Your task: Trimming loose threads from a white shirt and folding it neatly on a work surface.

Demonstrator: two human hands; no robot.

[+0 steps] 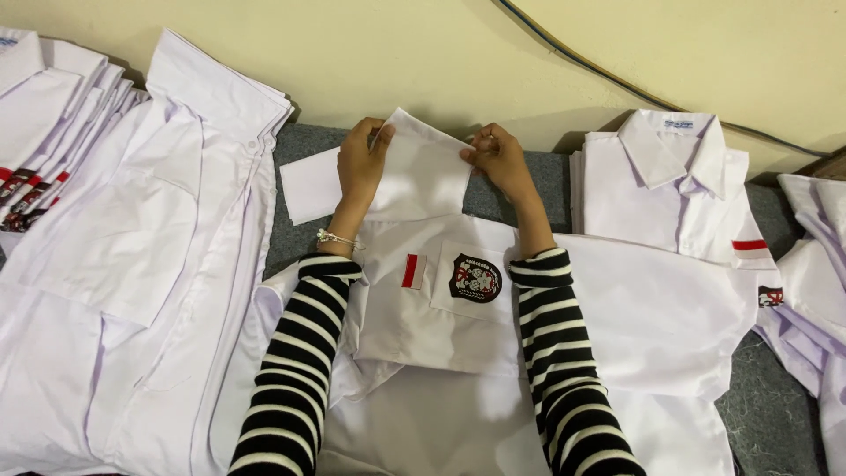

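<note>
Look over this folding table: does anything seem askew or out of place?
Nothing looks damaged or spilled. The left hand and right hand pinch the collar of the white shirt; one sleeve sticks out sideways, unfolded.

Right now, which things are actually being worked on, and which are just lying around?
In hand:
- white shirt with a chest badge, lying folded in the middle
- its collar, pinched by the left hand and the right hand

Lying about:
- folded shirt stack on the right
- unfolded shirts on the left
- cable along the wall
</note>
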